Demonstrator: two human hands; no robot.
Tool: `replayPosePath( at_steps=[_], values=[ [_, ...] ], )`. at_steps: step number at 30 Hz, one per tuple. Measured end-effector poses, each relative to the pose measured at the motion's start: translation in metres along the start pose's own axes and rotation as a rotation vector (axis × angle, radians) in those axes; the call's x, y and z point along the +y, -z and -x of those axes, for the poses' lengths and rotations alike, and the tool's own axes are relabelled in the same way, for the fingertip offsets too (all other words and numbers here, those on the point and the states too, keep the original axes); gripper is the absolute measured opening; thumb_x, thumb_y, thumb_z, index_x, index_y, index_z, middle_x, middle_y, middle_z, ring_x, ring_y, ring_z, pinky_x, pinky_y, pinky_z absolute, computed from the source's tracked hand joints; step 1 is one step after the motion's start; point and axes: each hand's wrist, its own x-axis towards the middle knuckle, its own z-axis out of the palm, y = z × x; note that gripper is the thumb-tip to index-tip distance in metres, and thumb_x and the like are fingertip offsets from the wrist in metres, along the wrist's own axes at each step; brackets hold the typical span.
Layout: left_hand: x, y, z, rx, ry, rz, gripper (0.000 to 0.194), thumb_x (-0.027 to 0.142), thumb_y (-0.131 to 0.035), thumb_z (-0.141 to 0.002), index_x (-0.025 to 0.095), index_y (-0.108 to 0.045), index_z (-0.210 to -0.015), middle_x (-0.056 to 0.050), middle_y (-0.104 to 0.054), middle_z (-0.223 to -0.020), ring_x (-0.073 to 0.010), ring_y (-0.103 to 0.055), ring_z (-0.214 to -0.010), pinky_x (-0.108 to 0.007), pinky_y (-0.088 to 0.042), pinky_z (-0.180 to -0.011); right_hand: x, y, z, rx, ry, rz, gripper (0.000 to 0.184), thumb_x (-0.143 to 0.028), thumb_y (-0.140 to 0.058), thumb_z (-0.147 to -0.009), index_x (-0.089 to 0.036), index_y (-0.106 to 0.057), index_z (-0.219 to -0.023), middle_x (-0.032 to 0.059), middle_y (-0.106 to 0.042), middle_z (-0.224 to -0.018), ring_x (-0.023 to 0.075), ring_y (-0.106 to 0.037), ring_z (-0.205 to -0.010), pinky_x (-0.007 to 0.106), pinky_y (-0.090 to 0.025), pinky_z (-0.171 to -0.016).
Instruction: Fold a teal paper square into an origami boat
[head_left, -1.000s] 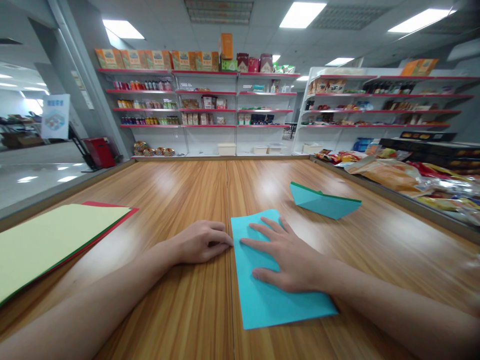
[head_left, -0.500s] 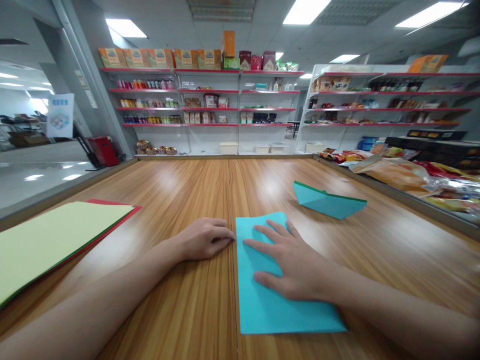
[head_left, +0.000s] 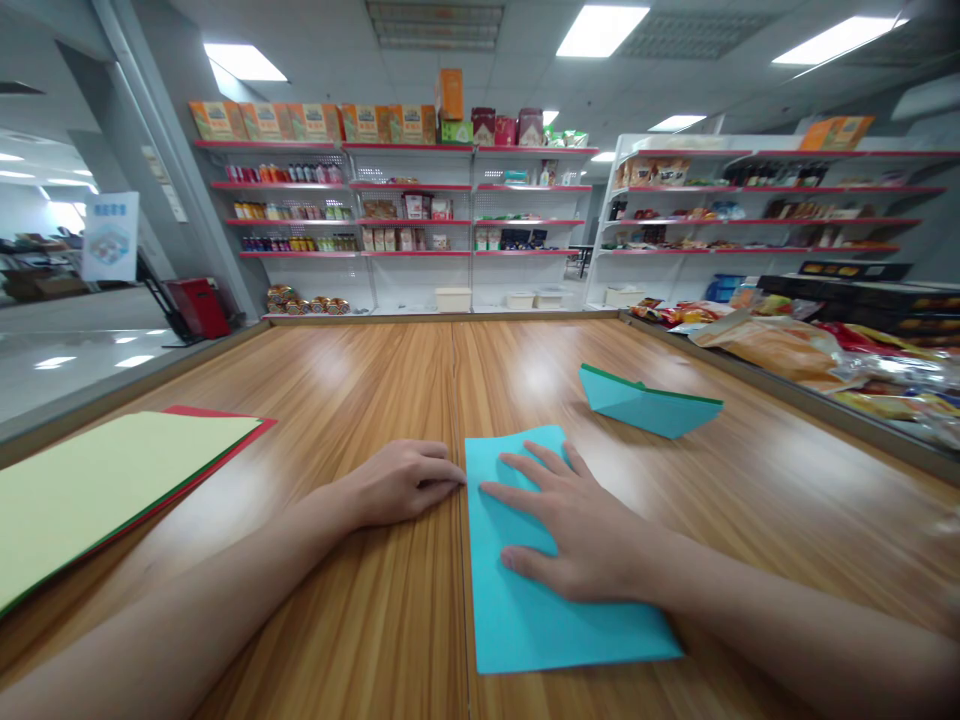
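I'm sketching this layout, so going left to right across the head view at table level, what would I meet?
Stack of coloured paper → left hand → flat blue sheet → folded blue-and-green paper shape → packaged snacks beyond the table's right edge.

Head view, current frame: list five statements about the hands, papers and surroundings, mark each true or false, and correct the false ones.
1. The right hand lies spread on the blue paper. True.
2. The left hand is spread flat. False: its fingers are curled, right by the blue paper's left edge.
3. The folded boat-shaped paper lies to the left of both hands. False: it lies beyond the right hand, toward the right.
4. The paper stack has a pale yellow sheet on top. True.
5. The shelves hold no goods. False: boxes and bottles stand on them.
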Motion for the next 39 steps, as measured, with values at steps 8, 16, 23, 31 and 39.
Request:
replayPosePath(
  at_steps=[8,16,23,31,39],
  values=[
    [0.0009,0.0015,-0.0008,-0.009,0.012,0.013,0.023,0.023,-0.047,-0.094,0.022,-0.068,-0.103,-0.003,-0.06,-0.081,-0.013,-0.058,-0.071,-0.022,-0.042,-0.064,0.0027,-0.0016,-0.0009,-0.003,0.015,0.016,0.064,-0.062,-0.049,-0.081,-0.035,-0.042,-0.138,0.0112,-0.038,-0.145,0.0443,-0.028,-0.131,0.069,-0.014,-0.1],
    [0.0032,0.0039,-0.0003,-0.007,0.002,-0.009,0.023,0.024,-0.047,-0.094,0.022,-0.068,-0.103,-0.002,-0.059,-0.081,-0.0125,-0.058,-0.071,-0.021,-0.043,-0.064,0.0029,0.0003,-0.001,0.001,0.039,0.009,0.063,-0.059,-0.051,-0.081,-0.032,-0.043,-0.138,0.0117,-0.039,-0.144,0.041,-0.03,-0.131,0.065,-0.014,-0.103],
    [0.0016,0.0036,0.0003,-0.026,-0.003,-0.017,0.024,0.024,-0.046,-0.094,0.022,-0.068,-0.104,-0.003,-0.059,-0.082,-0.0127,-0.057,-0.071,-0.022,-0.042,-0.064,0.0033,-0.0001,-0.0022,-0.002,0.03,0.028,0.062,-0.061,-0.051,-0.081,-0.034,-0.044,-0.137,0.0106,-0.038,-0.145,0.0423,-0.029,-0.131,0.065,-0.019,-0.101],
    [0.0,0.0029,0.0013,-0.04,0.011,-0.008,0.024,0.024,-0.048,-0.094,0.023,-0.068,-0.106,-0.002,-0.06,-0.084,-0.0134,-0.058,-0.073,-0.022,-0.042,-0.066,0.0034,-0.0028,-0.0035,-0.005,0.025,0.034,0.063,-0.06,-0.05,-0.081,-0.033,-0.043,-0.138,0.0107,-0.036,-0.146,0.0437,-0.025,-0.133,0.069,-0.011,-0.101],
    [-0.0001,0.0025,0.0012,-0.036,0.003,-0.008,0.024,0.024,-0.047,-0.094,0.022,-0.069,-0.105,-0.003,-0.06,-0.083,-0.0133,-0.057,-0.072,-0.022,-0.042,-0.064,0.0024,-0.002,-0.003,-0.015,0.02,0.056,0.064,-0.061,-0.049,-0.082,-0.034,-0.04,-0.14,0.0104,-0.036,-0.146,0.0434,-0.023,-0.134,0.069,-0.011,-0.101]
  ],
)
